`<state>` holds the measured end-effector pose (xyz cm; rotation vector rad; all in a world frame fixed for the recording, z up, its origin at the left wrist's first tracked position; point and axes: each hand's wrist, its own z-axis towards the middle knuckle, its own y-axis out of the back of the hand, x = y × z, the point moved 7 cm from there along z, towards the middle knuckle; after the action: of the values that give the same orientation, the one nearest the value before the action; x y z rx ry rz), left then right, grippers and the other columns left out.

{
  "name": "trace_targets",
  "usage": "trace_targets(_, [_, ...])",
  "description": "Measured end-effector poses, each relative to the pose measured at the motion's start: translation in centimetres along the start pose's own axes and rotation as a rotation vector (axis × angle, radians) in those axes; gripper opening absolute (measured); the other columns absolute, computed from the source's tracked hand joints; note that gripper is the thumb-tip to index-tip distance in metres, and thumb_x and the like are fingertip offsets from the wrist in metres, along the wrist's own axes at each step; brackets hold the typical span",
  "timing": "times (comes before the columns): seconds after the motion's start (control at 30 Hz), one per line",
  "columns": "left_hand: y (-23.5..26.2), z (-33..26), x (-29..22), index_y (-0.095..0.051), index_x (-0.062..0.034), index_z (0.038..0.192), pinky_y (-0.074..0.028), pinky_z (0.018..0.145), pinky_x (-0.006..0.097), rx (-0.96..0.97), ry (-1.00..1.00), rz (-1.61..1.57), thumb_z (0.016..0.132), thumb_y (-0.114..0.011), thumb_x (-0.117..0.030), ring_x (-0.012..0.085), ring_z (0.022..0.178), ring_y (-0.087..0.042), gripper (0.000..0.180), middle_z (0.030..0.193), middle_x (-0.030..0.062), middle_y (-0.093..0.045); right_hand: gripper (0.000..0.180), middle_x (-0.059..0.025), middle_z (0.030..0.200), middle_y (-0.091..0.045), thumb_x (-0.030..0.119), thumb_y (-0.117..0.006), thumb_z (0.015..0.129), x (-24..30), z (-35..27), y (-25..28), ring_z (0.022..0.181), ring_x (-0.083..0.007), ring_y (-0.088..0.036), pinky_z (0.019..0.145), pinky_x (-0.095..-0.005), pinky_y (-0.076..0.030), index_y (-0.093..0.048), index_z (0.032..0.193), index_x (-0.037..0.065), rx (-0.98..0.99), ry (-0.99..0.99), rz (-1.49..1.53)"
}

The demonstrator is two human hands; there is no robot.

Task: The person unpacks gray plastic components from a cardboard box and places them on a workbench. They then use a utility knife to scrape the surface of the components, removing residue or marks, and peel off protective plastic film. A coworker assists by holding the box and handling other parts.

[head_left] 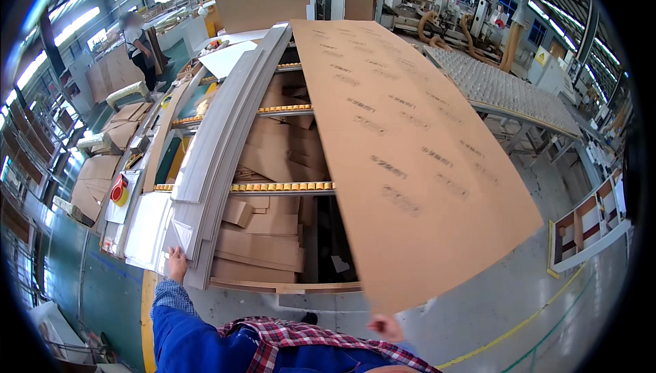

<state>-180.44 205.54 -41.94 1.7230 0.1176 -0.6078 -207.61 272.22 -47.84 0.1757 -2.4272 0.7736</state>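
My left hand (pixel 178 264) is at the near end of a stack of long pale grey panels (pixel 225 110), its fingers closed on the end of a panel. A small clear triangular piece (pixel 182 234) lies on that panel just beyond my fingertips. To the right, a large brown cardboard sheet (pixel 410 147) with rows of dark print stretches far back over the roller table. My right hand (pixel 387 327), somewhat blurred, is closed at the sheet's near edge. Part of its fingers is hard to make out.
Yellow roller strips (pixel 283 187) cross the table frame, with cardboard pieces (pixel 256 240) beneath. A red and yellow tape dispenser (pixel 119 192) lies left of the panels. At the right stand a ball-topped table (pixel 506 89) and a low white-framed rack (pixel 588 226). Another person (pixel 140 50) stands far left.
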Motion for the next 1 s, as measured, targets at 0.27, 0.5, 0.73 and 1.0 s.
trace_targets(0.27, [0.4, -1.1, 1.6, -0.048, -0.0092, 0.132, -0.032, 0.105, 0.036, -0.104, -0.070, 0.004, 0.092, -0.045, -0.026, 0.0338, 0.132, -0.033, 0.043, 0.148, 0.0186, -0.024, 0.030, -0.0082, 0.086, -0.066, 0.031, -0.055, 0.092, -8.4, 2.6, -27.7, 0.070, -0.0115, -0.058, 0.066, -0.0253, -0.048, -0.064, 0.093, 0.003, 0.202, -0.282, -0.180])
trace_targets(0.5, [1.1, -2.6, 2.2, -0.052, -0.0051, 0.128, -0.035, 0.103, 0.035, -0.011, -0.306, -0.307, 0.092, -0.051, -0.029, 0.0312, 0.131, -0.037, 0.043, 0.149, 0.0178, -0.023, 0.027, 0.0013, 0.079, -0.062, 0.036, -0.057, 0.090, -16.6, 8.5, -35.4, 0.064, -0.0051, -0.049, 0.057, -0.0209, -0.040, -0.062, 0.090, 0.010, 0.289, -0.188, -0.122])
trace_targets(0.73, [1.6, -14.5, 8.1, -0.060, -0.0026, 0.113, -0.039, 0.099, 0.039, -0.015, -0.244, -0.414, 0.089, -0.056, -0.026, 0.0375, 0.123, -0.042, 0.033, 0.137, 0.0237, -0.039, 0.022, 0.0013, 0.079, -0.065, 0.034, -0.059, 0.090, -23.9, 14.1, -41.2, 0.057, -0.0054, -0.053, 0.045, -0.0200, -0.039, -0.060, 0.084, 0.013, 0.105, -0.153, -0.064])
trace_targets(1.0, [0.2, -28.6, 30.9, -0.067, -0.0027, 0.095, -0.050, 0.076, 0.035, 0.387, 0.276, -0.367, 0.084, -0.055, -0.030, 0.0298, 0.088, -0.065, 0.032, 0.086, 0.0179, -0.067, 0.018, -0.0006, 0.083, -0.067, 0.033, -0.059, 0.090, -27.7, 15.8, -43.3, 0.058, -0.0061, -0.055, 0.045, -0.0212, -0.040, -0.059, 0.089, 0.014, -0.094, -0.003, -0.102])
